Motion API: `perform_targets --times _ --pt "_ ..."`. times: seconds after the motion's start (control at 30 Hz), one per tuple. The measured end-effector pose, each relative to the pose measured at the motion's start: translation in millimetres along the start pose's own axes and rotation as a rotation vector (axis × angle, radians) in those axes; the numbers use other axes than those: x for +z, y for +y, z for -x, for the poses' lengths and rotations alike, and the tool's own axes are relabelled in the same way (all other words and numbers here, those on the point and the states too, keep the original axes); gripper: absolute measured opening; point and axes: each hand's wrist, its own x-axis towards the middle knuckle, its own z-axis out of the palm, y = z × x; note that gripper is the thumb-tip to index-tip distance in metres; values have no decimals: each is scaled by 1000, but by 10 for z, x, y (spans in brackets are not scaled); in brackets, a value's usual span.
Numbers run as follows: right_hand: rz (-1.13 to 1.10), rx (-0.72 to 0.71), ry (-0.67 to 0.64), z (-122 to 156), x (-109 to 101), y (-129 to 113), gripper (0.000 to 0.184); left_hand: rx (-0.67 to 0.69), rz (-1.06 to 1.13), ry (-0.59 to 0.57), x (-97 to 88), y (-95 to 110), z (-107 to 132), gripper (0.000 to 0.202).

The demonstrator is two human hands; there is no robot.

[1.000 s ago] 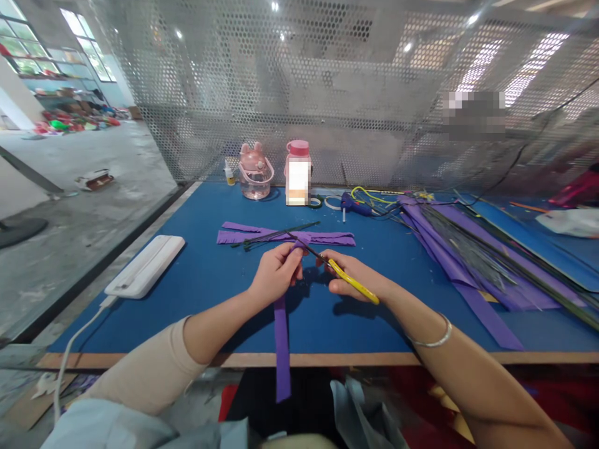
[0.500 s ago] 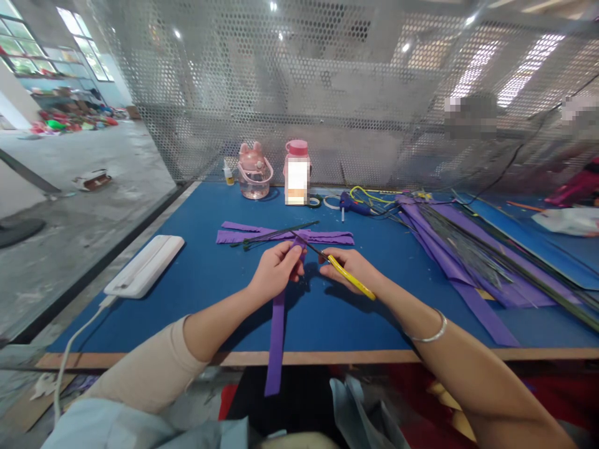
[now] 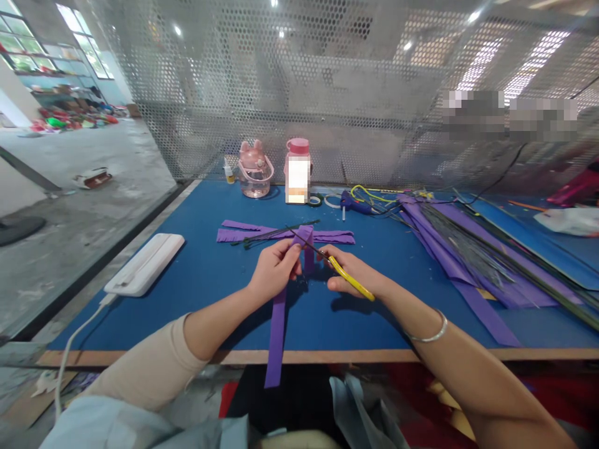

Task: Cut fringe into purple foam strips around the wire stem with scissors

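Note:
My left hand (image 3: 277, 265) pinches a long purple crepe paper strip (image 3: 276, 340). One end of the strip hangs over the table's front edge, and its upper part (image 3: 306, 240) loops over beyond my fingertips. In my right hand (image 3: 355, 271) are yellow-handled scissors (image 3: 346, 274), their dark blades pointing left across the upper strip. Whether the blades are parted is hard to see. Just beyond my hands lie fringed purple strips (image 3: 332, 237) with thin dark green stems (image 3: 269, 236) across them.
A white power bank (image 3: 145, 265) with a cable lies at left. Behind stand a small glue bottle (image 3: 228, 171), a pink jug (image 3: 255, 171) and a pink-lidded bottle (image 3: 298, 147) with a lit phone (image 3: 298, 178). Toward the right are a blue glue gun (image 3: 358, 203) and purple sheets (image 3: 437, 249) under stems.
The upper part of the strip has come up into a loop beyond my left fingers, hanging near the blades. My right-hand fingers have shifted slightly on the scissors.

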Motion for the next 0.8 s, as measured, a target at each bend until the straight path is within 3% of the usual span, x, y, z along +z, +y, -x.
perform_targets --times 0.2,0.6,0.8 --pt "2 2 31 -6 17 5 73 5 -44 -60 -16 3 15 33" --pt "17 145 162 -19 99 -41 39 -28 8 -38 -10 20 2 31" --pt "21 136 126 -8 67 -32 47 -4 5 -24 -11 20 11 30"
